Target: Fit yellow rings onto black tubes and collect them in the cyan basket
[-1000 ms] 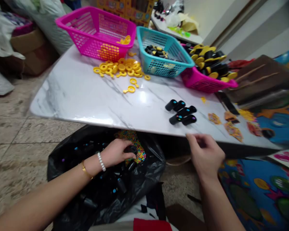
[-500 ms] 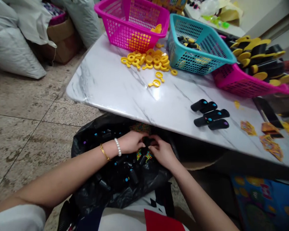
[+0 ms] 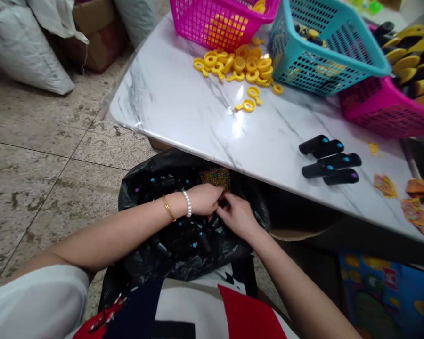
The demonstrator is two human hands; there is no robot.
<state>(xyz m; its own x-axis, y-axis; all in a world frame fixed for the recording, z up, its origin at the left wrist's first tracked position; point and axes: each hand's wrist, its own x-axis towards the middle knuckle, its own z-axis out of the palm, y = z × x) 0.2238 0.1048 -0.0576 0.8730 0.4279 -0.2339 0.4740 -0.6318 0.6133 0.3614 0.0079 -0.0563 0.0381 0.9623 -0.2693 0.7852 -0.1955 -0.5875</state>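
My left hand [image 3: 205,199], with a pearl bracelet [image 3: 187,203] and a gold bangle [image 3: 168,208] at its wrist, is closed with its fingertips touching those of my right hand [image 3: 239,216]. My right hand pinches too; a small dark thing shows between the fingers, too hidden to name. Both hands are over an open black plastic bag [image 3: 217,252]. Inside it lie several black cylinders [image 3: 204,241], some with blue dots on their ends. Tiny multicoloured balls [image 3: 216,178] show in a patch just beyond my fingers.
On the marble-look table [image 3: 169,101] are yellow rings with tabs [image 3: 249,63], a pink basket [image 3: 219,28], a blue basket [image 3: 304,70], another pink basket [image 3: 374,106], several black cylinders [image 3: 330,160] and torn orange wrappers [image 3: 417,216]. White sacks [image 3: 24,52] stand on the floor.
The camera view has shifted, so the table and baskets sit higher and further right. My hands have come closer together, and the multicoloured balls below them are now mostly covered.
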